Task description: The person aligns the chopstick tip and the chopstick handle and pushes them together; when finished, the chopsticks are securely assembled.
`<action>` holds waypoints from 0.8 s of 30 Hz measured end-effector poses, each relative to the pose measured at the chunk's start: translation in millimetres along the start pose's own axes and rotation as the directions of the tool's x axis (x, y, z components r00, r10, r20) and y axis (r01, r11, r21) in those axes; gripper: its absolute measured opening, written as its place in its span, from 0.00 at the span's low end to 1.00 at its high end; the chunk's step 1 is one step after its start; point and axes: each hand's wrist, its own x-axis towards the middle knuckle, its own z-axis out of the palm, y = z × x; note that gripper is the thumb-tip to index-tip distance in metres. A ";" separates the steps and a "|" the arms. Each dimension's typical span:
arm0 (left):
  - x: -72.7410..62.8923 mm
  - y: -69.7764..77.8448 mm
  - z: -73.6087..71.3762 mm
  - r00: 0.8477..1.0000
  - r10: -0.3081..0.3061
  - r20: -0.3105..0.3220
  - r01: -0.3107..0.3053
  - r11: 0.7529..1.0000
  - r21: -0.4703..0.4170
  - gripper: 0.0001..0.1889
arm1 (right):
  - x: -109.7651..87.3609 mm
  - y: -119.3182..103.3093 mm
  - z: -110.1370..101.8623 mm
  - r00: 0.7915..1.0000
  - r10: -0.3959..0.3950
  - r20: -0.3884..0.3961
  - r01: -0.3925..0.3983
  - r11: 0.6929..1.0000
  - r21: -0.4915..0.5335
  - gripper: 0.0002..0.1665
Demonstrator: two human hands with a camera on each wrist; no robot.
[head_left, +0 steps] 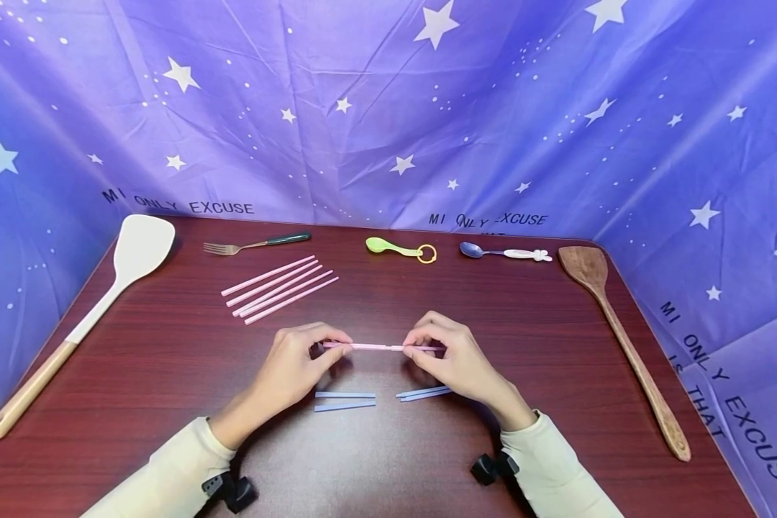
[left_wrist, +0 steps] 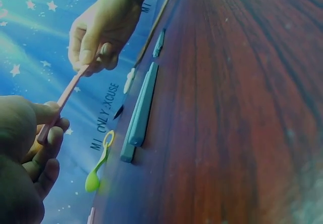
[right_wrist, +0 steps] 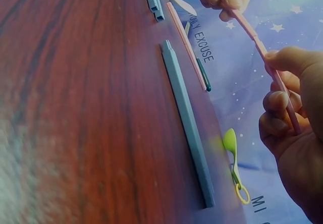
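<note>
My left hand pinches one end of a thin pink stick between thumb and fingers. At its other end, my right hand grips it the same way, with part of the stick running back under the palm. The stick lies nearly level above the table; a small step or joint shows in it between the hands, plainest in the right wrist view. Nearer my body, short blue sticks lie in two groups, a left pair and a right group. A blue stick in the right wrist view has a narrowed tip.
Several longer pink sticks lie side by side behind my left hand. Along the back are a fork, a green spoon with a yellow ring and a blue-and-white spoon. A white spatula and a wooden spatula flank the table.
</note>
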 end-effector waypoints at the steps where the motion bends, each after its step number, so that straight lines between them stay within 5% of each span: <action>1: -0.3 0.1 0.2 1.000 -0.006 0.007 0.006 1.000 -0.002 0.05 | -0.1 0.0 0.2 1.000 0.000 -0.001 0.000 1.000 0.001 0.08; 24: -1.3 1.8 -1.0 0.993 -0.065 0.102 0.068 0.998 -0.019 0.05 | -0.6 -3.7 6.4 1.000 -0.007 0.028 0.008 1.000 -0.021 0.03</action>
